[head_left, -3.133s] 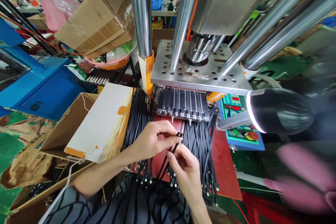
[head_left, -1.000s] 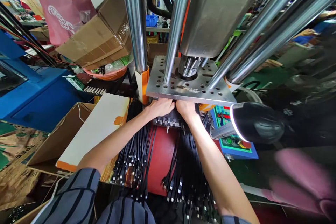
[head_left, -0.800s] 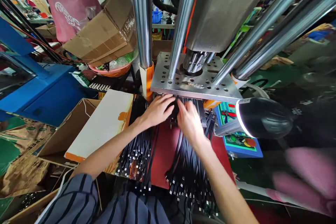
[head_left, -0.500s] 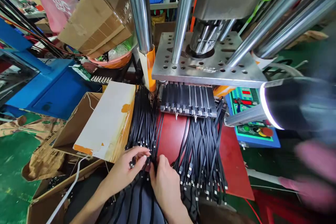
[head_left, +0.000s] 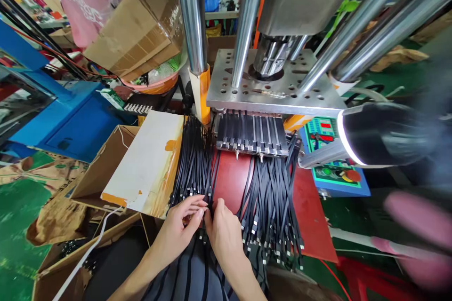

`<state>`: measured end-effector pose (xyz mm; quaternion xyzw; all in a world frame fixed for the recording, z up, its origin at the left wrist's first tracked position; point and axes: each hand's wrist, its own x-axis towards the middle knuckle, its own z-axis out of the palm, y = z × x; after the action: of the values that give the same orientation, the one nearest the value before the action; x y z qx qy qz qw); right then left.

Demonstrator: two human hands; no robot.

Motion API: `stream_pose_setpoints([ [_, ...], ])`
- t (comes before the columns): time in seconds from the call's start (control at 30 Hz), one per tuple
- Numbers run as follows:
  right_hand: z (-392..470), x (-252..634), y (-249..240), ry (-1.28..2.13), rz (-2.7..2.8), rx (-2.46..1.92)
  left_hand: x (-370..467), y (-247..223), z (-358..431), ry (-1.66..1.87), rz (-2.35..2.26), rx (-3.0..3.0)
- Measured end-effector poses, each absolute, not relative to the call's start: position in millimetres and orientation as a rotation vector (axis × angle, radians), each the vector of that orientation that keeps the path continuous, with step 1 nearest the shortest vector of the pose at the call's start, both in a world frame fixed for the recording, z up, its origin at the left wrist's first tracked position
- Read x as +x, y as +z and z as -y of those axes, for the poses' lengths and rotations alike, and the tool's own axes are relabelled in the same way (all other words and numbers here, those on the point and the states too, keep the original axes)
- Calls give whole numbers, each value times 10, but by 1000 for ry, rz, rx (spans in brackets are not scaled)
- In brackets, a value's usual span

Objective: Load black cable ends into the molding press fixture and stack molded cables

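Note:
My left hand is closed in a pinch, thumb against fingertips, at the near end of the left bundle of black cables. Close beside it, my right hand has its thumb and curled fingers closed on a black cable at the same spot; the held cable ends are mostly hidden by the fingers. A second bundle of black cables fans out to the right, its metal-tipped connectors hanging over the near edge. Above, a metal mold holds a row of cables under the press plate.
The cable bundles lie on a red board. A white-topped stack and an open carton stand left. Thick steel columns rise around the press. At right are a lamp and a control panel with buttons.
Both hands have drawn slightly closer together at the cable ends, with the fingertips nearly meeting. The view has shifted a little; the cables in the mold look the same.

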<state>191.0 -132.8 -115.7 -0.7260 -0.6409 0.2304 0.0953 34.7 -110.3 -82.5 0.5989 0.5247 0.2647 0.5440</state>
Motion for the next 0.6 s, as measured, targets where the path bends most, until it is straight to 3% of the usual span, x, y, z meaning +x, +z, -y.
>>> stream_pose_setpoints([
  [0.17, 1294, 1976, -1161, 843, 1880, -2059, 338, -840, 1089, 634, -1238, 1411],
  [0.37, 1353, 1925, -1158, 707, 1952, -2157, 377, -801, 1060, 623, -1220, 1416],
  [0.6, 1388, 2172, -1136, 811, 2010, -2068, 323, -763, 1081, 549, -1219, 1349],
])
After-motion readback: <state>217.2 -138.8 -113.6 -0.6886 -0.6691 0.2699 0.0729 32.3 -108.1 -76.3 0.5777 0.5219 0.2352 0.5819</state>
